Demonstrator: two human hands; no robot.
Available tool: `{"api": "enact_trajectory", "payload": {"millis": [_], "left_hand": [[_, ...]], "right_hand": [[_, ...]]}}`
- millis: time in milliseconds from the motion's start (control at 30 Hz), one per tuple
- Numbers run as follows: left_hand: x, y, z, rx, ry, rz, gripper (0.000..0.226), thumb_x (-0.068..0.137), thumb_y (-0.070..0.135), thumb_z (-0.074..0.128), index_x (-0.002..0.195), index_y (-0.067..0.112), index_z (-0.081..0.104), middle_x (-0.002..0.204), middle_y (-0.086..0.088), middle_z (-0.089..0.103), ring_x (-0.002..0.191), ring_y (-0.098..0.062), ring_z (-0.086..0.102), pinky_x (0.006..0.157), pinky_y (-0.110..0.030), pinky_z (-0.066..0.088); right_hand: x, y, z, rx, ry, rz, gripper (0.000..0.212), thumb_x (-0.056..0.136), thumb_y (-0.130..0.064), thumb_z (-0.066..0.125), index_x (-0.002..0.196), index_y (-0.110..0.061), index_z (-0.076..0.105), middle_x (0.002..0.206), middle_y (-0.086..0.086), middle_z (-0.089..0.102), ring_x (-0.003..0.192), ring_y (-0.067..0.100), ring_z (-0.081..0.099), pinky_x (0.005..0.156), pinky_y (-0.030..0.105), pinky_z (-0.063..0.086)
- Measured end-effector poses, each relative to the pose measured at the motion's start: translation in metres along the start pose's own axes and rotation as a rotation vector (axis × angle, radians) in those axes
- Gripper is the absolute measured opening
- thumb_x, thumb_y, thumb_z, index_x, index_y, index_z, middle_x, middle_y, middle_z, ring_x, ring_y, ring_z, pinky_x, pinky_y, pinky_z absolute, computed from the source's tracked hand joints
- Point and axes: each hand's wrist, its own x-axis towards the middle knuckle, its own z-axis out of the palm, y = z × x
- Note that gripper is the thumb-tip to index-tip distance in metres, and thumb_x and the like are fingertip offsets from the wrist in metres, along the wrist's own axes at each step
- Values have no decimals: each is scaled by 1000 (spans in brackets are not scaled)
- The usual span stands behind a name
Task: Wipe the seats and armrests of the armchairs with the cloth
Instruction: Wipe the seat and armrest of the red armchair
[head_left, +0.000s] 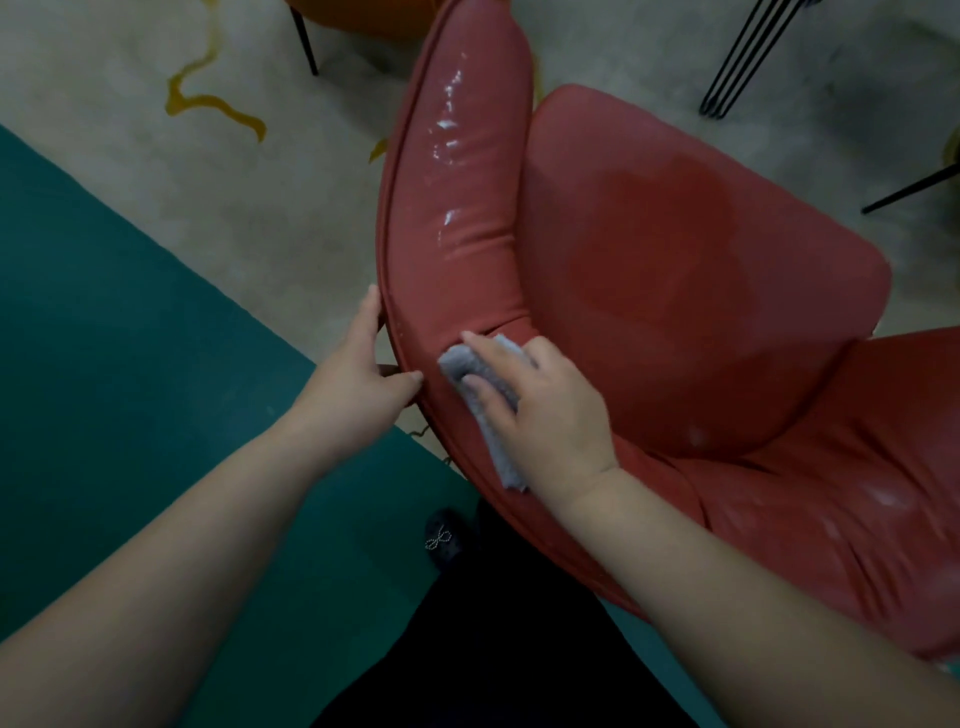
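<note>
Armchair (675, 249): red leather-like upholstery, smooth, showing glossy wet streaks along the armrest (457, 171). Cloth (493, 410): grey, soft, nappy, looking matt. Rug (104, 322): looking matt, low-piled.

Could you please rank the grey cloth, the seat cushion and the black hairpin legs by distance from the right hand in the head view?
1. Grey cloth: under the right hand, pressed on the armrest.
2. Seat cushion: just right of the hand, further up the frame.
3. Black hairpin legs: top right, on the floor past the chair.
</note>
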Motion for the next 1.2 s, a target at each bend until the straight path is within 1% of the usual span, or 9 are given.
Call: {"api": "enact_trajectory", "payload": {"millis": [233, 400, 533, 633, 733, 833, 933, 1100, 1200], "left_hand": [[-7, -1, -6, -71, -78, -46, 97, 75, 15, 62, 146, 58, 10, 147, 37, 28, 98, -19, 70, 97, -53, 48], [-6, -9, -4, -40, -38, -29, 111, 73, 21, 79, 153, 41, 5, 148, 27, 31, 111, -10, 63, 99, -39, 50], [-3, -12, -8, -10, -48, 1, 113, 78, 12, 78, 153, 40, -1, 154, 24, 23, 112, 5, 56, 93, -25, 51], [0, -9, -12, -71, -63, -35, 110, 81, 5, 73, 153, 41, -2, 153, 26, 21, 113, -12, 62, 97, -37, 51], [2, -8, -15, -173, -84, -47, 103, 84, -8, 64, 153, 40, 5, 154, 24, 26, 106, -24, 67, 98, -50, 48], [3, -8, -18, -216, -100, -65, 100, 84, -16, 54, 152, 42, 12, 154, 20, 30, 110, -25, 65, 101, -54, 45], [2, -9, -18, -241, -87, -88, 100, 82, -20, 51, 151, 44, 15, 153, 17, 33, 102, -21, 66, 99, -56, 46], [3, -9, -15, -264, -92, -51, 103, 79, -20, 51, 148, 49, 19, 150, 26, 34, 93, -18, 70, 82, -39, 53], [4, -6, -15, -238, -87, -25, 99, 69, 7, 63, 143, 59, 21, 141, 38, 38, 93, -17, 70, 81, -34, 54]], "right_hand": [[20, 47, -6, 128, 77, 360, 37, 92, -37, 56, 129, -35, 57, 94, -2, 51, 95, 20, 58, 72, 16, 32], [9, 17, 4, 190, 16, 85, 43, 82, -55, 55, 124, -44, 58, 91, -11, 52, 89, 1, 55, 76, 18, 42], [34, 42, -3, 141, 82, 321, 36, 87, -40, 62, 123, -38, 61, 100, 3, 62, 97, 21, 62, 87, 31, 47], [44, 33, -6, 195, 119, 281, 35, 87, -36, 64, 122, -36, 63, 96, 2, 60, 96, 17, 61, 86, 24, 45], [38, -3, -2, 232, -3, -9, 36, 83, -41, 67, 119, -37, 64, 90, -3, 56, 94, 11, 61, 79, 25, 47], [40, -22, 8, 55, -96, -162, 34, 80, -37, 72, 113, -33, 70, 81, 0, 50, 77, 22, 58, 62, 32, 46], [56, -25, 15, -3, -47, -219, 30, 78, -33, 74, 107, -29, 73, 80, 6, 52, 74, 28, 57, 58, 34, 45], [112, -28, 23, -14, 9, -106, 32, 85, -45, 63, 115, -35, 67, 96, 5, 57, 93, 24, 58, 71, 31, 40], [134, -9, 13, 141, 134, 94, 32, 86, -45, 61, 116, -38, 65, 99, -1, 58, 96, 15, 59, 78, 24, 40]]}}
